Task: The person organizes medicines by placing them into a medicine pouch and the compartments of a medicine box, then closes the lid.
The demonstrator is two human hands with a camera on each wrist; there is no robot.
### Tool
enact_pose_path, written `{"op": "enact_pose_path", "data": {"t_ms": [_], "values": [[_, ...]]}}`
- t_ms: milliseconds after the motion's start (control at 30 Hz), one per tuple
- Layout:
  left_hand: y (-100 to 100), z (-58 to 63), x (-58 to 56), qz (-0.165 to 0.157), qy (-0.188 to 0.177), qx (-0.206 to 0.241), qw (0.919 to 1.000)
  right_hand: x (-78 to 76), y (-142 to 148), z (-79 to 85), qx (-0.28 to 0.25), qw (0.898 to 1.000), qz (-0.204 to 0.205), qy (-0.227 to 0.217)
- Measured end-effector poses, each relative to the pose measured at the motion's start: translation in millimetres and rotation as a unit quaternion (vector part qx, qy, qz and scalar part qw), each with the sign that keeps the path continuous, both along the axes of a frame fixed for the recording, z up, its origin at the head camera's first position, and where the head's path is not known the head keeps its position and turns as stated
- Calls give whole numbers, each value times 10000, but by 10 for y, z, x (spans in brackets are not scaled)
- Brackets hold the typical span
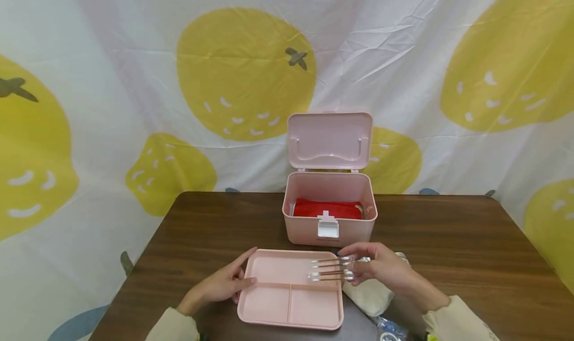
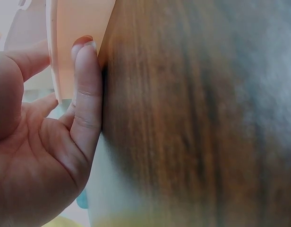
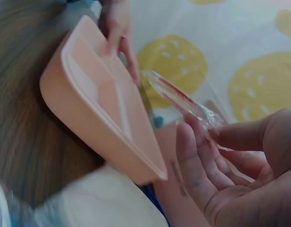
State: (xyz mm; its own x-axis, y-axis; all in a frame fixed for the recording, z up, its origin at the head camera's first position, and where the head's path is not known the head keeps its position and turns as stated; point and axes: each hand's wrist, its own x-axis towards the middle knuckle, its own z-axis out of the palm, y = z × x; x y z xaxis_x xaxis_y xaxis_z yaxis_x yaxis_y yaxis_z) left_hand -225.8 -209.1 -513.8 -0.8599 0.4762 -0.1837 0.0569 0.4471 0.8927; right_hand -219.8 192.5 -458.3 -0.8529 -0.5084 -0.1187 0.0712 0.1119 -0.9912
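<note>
A pink divided tray point(image 1: 268, 301) lies on the table in front of me, one long compartment at the back and two smaller ones at the front. My left hand point(image 1: 223, 284) grips its left edge, thumb over the rim; the left wrist view shows fingers point(image 2: 88, 94) against the outer wall. Above the tray's right side, my right hand point(image 1: 381, 267) pinches a clear packet of cotton swabs point(image 1: 329, 272) between thumb and fingers. In the right wrist view the packet point(image 3: 176, 94) is tilted, apart from the tray.
Behind the tray stands an open pink first aid box point(image 1: 305, 232) with a red pouch point(image 1: 309, 208) inside. A cream pouch point(image 1: 371, 296) lies right of the tray, partly under my right hand. Clear-wrapped items point(image 1: 389, 328) lie at the front edge of view. A lemon-print curtain point(image 1: 251, 176) hangs behind.
</note>
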Motion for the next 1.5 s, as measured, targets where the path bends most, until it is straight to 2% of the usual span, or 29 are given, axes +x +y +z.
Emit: {"op": "enact_pose_path", "data": {"t_ms": [100, 267, 467, 633, 900, 1100, 1367, 1500], "values": [[-4, -10, 5, 4, 2, -43, 10000, -28, -187, -42, 102, 9998, -153, 78], [-3, -13, 13, 6, 33, -85, 10000, -89, -432, -148, 283, 9980, -312, 468], [12, -5, 17, -38, 21, 7, 10000, -172, -607, -221, 268, 9966, -298, 718], [7, -13, 13, -22, -25, 34, 10000, -217, -707, -225, 385, 9958, -303, 769], [15, -13, 3, 18, -34, 69, 10000, -244, -840, -260, 379, 9968, -400, 580], [7, -18, 3, -32, -71, 45, 10000, -234, -913, -288, 757, 9923, -577, 794], [3, -14, -9, -60, -69, 47, 9999, -210, -980, -272, 1161, 9872, -685, 857], [4, -6, -2, -61, -31, 29, 10000, -220, -994, -288, 1367, 9818, -686, 1129]]}}
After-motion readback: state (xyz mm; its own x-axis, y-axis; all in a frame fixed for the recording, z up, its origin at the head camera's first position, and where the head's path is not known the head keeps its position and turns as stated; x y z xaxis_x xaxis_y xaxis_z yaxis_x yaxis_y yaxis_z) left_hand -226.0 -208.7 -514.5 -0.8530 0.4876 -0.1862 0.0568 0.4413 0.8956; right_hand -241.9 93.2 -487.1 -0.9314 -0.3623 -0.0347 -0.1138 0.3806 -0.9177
